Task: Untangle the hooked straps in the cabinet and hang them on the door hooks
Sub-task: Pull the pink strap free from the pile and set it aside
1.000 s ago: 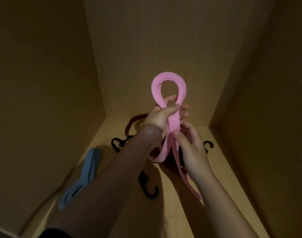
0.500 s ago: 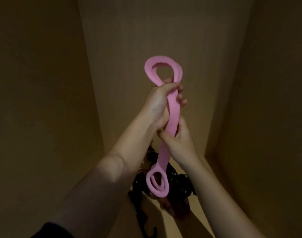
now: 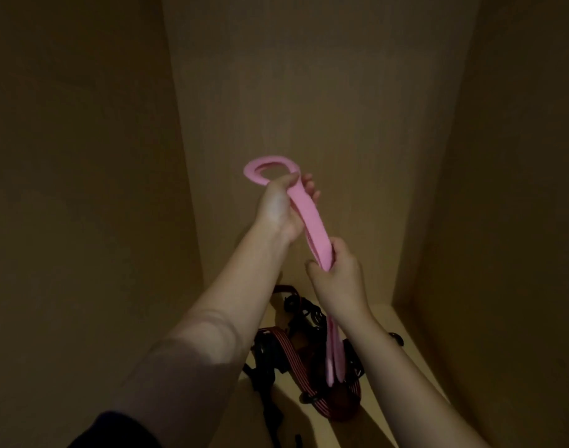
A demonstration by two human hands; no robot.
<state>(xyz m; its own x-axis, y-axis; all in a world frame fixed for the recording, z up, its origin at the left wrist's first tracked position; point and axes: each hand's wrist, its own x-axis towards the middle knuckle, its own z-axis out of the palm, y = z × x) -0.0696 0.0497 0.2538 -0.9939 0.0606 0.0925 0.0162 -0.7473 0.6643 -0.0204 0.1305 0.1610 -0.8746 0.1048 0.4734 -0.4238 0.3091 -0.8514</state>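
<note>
A pink strap point(image 3: 312, 227) is held up inside the cabinet, folded double. My left hand point(image 3: 280, 208) grips it near the top, where a loop sticks out to the upper left. My right hand point(image 3: 338, 270) is closed around the strap lower down, and its tail hangs below my wrist to about the floor. Under my arms lies a tangle of red striped straps point(image 3: 289, 354) with black hooks point(image 3: 309, 397) on the cabinet floor. No door hooks show.
Wooden cabinet walls close in on the left point(image 3: 83, 189), back point(image 3: 325, 92) and right point(image 3: 519, 189). One black hook point(image 3: 396, 338) lies apart near the right wall. The cabinet floor point(image 3: 380, 318) is dim, and a dark strap end trails toward the bottom edge.
My hands have drawn apart along the pink strap, the right sliding lower. The top loop has tipped flat to the left. The view has shifted so more of the red tangle shows.
</note>
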